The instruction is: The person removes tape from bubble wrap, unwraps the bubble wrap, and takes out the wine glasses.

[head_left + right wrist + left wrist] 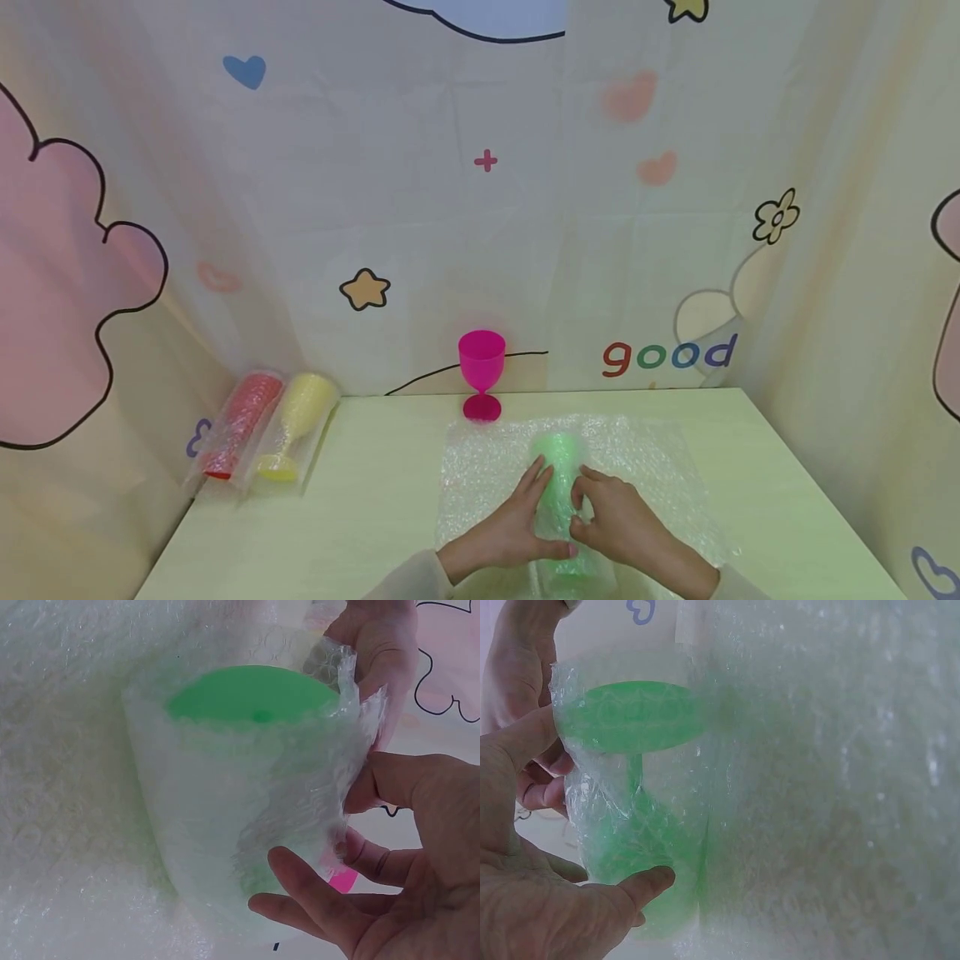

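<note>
A green goblet (558, 483) lies on its side, rolled in clear bubble wrap (660, 475) that spreads flat on the table around it. Its foot and stem show through the film in the left wrist view. My left hand (510, 525) rests along the roll's left side, fingers fairly straight and thumb reaching across near the foot. On the other side my right hand (618, 517) has thumb and forefinger bent at the edge of the wrap, pinching it. In the right wrist view the remaining fingers (307, 896) are spread over the film.
A bare pink goblet (482, 367) stands upright at the table's back edge. At the back left lie a red wrapped goblet (243, 425) and a yellow wrapped goblet (300, 417) side by side. Printed curtains (420, 192) enclose the table (360, 500) at the back and sides.
</note>
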{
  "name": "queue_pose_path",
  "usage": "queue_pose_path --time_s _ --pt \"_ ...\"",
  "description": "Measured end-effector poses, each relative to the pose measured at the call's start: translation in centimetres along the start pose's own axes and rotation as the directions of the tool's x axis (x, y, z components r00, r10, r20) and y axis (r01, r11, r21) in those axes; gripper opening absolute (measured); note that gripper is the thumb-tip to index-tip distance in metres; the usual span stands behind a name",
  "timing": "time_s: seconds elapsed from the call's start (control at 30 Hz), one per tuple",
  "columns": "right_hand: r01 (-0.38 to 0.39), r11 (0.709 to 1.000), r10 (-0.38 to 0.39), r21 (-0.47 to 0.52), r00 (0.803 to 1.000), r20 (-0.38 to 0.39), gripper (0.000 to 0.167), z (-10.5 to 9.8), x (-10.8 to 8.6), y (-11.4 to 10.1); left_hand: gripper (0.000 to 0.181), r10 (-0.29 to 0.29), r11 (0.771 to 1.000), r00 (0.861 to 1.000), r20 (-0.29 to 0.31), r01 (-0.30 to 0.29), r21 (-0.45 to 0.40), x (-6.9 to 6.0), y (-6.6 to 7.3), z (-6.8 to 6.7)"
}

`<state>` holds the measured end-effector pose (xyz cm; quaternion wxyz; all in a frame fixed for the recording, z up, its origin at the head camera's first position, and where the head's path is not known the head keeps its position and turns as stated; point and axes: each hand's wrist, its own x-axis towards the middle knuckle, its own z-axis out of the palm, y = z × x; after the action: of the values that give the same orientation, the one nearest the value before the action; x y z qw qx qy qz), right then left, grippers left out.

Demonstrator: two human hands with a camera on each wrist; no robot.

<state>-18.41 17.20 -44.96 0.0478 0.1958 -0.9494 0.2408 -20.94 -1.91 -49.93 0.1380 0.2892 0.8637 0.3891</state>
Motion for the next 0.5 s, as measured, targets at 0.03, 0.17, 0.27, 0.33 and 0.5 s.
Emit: queue_pose_path --time_s 0.03,0.17,0.27,0.33,0.5 --pt "0.003 1.000 -0.003 -0.002 1.000 -0.003 0.017 -0.01 0.01 -0.01 0.108 0.002 1.000 1.000 0.000 -0.002 -0.001 0.03 -0.02 0.00" --pt "0.004 1.000 -0.004 -0.009 1.000 -0.016 0.019 0.00 0.02 0.02 0.108 0.012 1.000 1.000 -0.002 -0.012 -0.010 0.04 -0.18 0.03" --pt "-0.011 1.000 0.011 0.000 1.000 -0.015 0.021 0.03 -0.05 0.08 0.108 0.018 1.000 1.000 0.000 -0.018 -0.025 0.05 -0.33 0.07" --pt "-0.020 1.000 0.020 0.003 1.000 -0.005 0.022 0.07 -0.11 0.11 0.108 0.018 0.999 1.000 0.002 -0.018 -0.036 0.04 -0.38 0.09" --pt "-0.029 1.000 0.029 0.008 1.000 0.006 0.023 0.15 -0.16 0.16 0.107 0.018 0.999 1.000 -0.001 -0.018 -0.045 0.08 -0.42 0.14"
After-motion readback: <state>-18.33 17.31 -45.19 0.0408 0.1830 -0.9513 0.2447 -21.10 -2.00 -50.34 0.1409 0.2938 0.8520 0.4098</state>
